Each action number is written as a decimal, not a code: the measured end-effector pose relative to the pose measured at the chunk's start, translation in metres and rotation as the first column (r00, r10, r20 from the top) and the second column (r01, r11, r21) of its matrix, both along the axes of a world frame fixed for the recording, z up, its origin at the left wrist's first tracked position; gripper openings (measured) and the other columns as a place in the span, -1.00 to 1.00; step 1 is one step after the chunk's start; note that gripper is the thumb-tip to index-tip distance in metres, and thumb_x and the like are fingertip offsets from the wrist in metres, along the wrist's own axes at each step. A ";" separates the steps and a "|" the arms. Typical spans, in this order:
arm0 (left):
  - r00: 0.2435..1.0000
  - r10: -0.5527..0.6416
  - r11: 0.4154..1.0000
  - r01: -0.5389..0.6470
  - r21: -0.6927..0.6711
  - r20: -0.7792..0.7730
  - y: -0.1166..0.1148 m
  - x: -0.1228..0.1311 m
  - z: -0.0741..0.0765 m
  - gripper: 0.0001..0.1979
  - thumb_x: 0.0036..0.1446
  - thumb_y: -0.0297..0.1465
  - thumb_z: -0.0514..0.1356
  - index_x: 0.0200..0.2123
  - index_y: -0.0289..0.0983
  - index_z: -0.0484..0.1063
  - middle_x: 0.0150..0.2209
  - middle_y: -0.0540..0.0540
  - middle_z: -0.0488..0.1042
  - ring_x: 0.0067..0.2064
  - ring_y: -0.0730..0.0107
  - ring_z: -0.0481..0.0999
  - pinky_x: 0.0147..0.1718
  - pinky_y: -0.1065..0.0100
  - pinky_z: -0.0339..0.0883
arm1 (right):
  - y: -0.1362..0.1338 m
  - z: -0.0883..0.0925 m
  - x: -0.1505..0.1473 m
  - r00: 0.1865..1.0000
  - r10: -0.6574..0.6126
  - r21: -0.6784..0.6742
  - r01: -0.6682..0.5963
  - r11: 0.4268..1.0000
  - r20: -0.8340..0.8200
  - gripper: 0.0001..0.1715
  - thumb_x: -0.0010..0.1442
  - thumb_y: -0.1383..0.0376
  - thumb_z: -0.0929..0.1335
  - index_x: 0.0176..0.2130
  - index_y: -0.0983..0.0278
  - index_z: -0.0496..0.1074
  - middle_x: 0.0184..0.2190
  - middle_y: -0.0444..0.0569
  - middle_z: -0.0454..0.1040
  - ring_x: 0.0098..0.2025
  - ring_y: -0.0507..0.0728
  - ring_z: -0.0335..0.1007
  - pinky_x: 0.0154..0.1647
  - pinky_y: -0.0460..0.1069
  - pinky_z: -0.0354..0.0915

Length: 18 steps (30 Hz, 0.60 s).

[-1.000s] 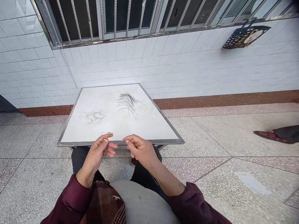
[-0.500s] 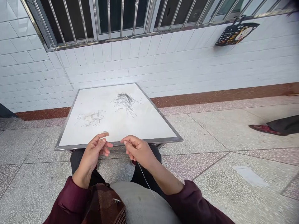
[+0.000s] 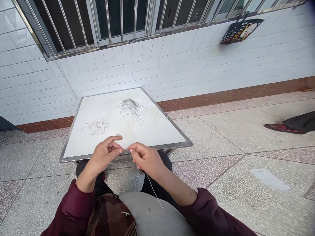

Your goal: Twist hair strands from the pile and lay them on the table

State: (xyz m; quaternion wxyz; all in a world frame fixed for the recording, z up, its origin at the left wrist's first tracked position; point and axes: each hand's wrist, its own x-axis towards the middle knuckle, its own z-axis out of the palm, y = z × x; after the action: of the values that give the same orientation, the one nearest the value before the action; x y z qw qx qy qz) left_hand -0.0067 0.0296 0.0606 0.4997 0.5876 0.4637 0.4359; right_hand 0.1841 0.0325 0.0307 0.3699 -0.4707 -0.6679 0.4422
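Sleeves of maroon cloth (image 3: 78,203) reach down toward both hands, beside a checked brown garment (image 3: 110,214) and a ribbed grey cloth (image 3: 157,214) that bulges over the lap. A thin pale strand (image 3: 154,190) slants out from beneath the right hand (image 3: 127,149) and ends over the grey cloth. That hand is bent at the wrist, palm down, its thumb and forefinger closed narrowly on the strand, the other fingers curled under. The left hand (image 3: 104,155) faces it, thumb meeting a fingertip, forefinger lifted with a tan wrap (image 3: 119,137) near its end; whether it grips any of the strand is too fine to tell. The fingertips of both hands almost meet over the near edge of a white-topped table (image 3: 152,134) framed in grey metal. Wispy, curling strands (image 3: 97,127) lie loosely on its left half; farther back, dark straighter strands (image 3: 130,105) fan from a dense bunch. Rightward on speckled stone floor lies a pale sheet (image 3: 269,179), and another person's dark red shoe (image 3: 284,128) stands beyond. Behind, on glossy white tiles (image 3: 172,65), a black bag (image 3: 242,31) printed with white dots and a pale round figure hangs from shiny window bars (image 3: 121,19).
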 end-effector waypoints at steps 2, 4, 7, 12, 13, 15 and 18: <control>1.000 -0.007 1.000 0.008 0.024 -0.015 -0.001 0.007 -0.004 -0.63 0.03 -0.39 0.32 -0.04 -0.26 0.48 -0.44 -0.02 0.50 -0.42 0.44 0.42 -0.36 0.38 0.26 | 0.000 0.001 0.001 0.999 0.039 0.000 -0.039 0.999 -0.008 -0.73 0.26 0.14 0.25 -0.26 0.19 0.47 -0.63 -0.23 0.34 -0.69 -0.05 0.25 -0.64 -0.14 0.20; 1.000 -0.005 1.000 0.005 0.015 0.005 -0.002 0.011 -0.006 -0.65 0.03 -0.41 0.30 -0.06 -0.25 0.48 -0.45 -0.01 0.48 -0.44 0.45 0.42 -0.39 0.38 0.27 | 0.001 0.003 0.003 0.995 0.086 -0.030 -0.088 0.996 -0.055 -0.63 0.31 0.07 0.21 -0.21 0.21 0.48 -0.59 -0.19 0.38 -0.66 -0.04 0.28 -0.63 -0.14 0.21; 0.999 0.005 0.998 -0.002 -0.062 0.048 -0.004 0.012 -0.006 -0.62 0.00 -0.41 0.31 -0.06 -0.25 0.47 -0.42 -0.01 0.49 -0.47 0.47 0.43 -0.42 0.39 0.29 | 0.005 0.005 0.009 0.981 0.112 -0.104 -0.129 0.986 -0.156 -0.46 0.34 -0.03 0.13 -0.10 0.26 0.46 -0.50 -0.11 0.44 -0.59 -0.02 0.33 -0.61 -0.13 0.24; 0.998 0.028 0.991 -0.020 -0.130 0.054 -0.005 0.012 -0.005 -0.59 -0.03 -0.40 0.34 -0.05 -0.24 0.47 -0.42 -0.01 0.50 -0.50 0.48 0.44 -0.52 0.45 0.27 | 0.009 0.004 0.012 0.974 0.163 -0.105 -0.181 0.978 -0.160 -0.56 0.30 0.01 0.22 -0.13 0.24 0.47 -0.46 -0.10 0.46 -0.54 -0.01 0.34 -0.58 -0.13 0.25; 0.998 0.027 0.991 -0.020 -0.130 0.052 -0.005 0.012 -0.006 -0.59 -0.03 -0.40 0.35 -0.05 -0.24 0.46 -0.42 -0.01 0.50 -0.50 0.48 0.45 -0.53 0.46 0.27 | 0.009 0.003 0.011 0.976 0.174 -0.090 -0.186 0.978 -0.131 -0.63 0.27 0.05 0.25 -0.15 0.22 0.48 -0.47 -0.12 0.46 -0.54 -0.01 0.33 -0.57 -0.13 0.25; 0.998 0.012 0.991 -0.005 -0.136 0.054 -0.004 0.011 -0.007 -0.57 0.00 -0.36 0.35 -0.02 -0.24 0.45 -0.40 -0.02 0.53 -0.49 0.47 0.48 -0.52 0.46 0.29 | 0.008 0.001 0.008 0.983 0.169 -0.045 -0.172 0.984 -0.064 -0.74 0.24 0.14 0.29 -0.21 0.20 0.50 -0.52 -0.15 0.45 -0.56 -0.02 0.33 -0.56 -0.13 0.24; 0.995 -0.040 0.982 0.055 -0.183 0.087 -0.004 0.006 -0.008 -0.54 0.11 -0.21 0.29 0.06 -0.24 0.40 -0.31 -0.11 0.59 -0.43 0.38 0.57 -0.45 0.41 0.39 | 0.007 0.000 0.006 0.989 0.145 0.035 -0.145 0.989 0.005 -0.79 0.23 0.21 0.27 -0.28 0.20 0.48 -0.58 -0.20 0.41 -0.59 -0.03 0.31 -0.54 -0.13 0.23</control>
State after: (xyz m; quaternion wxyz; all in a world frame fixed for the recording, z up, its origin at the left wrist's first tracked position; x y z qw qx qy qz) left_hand -0.0007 0.0257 0.0522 0.5812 0.5309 0.4669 0.4030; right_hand 0.1903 0.0399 0.0304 0.3443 -0.4149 -0.7084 0.4555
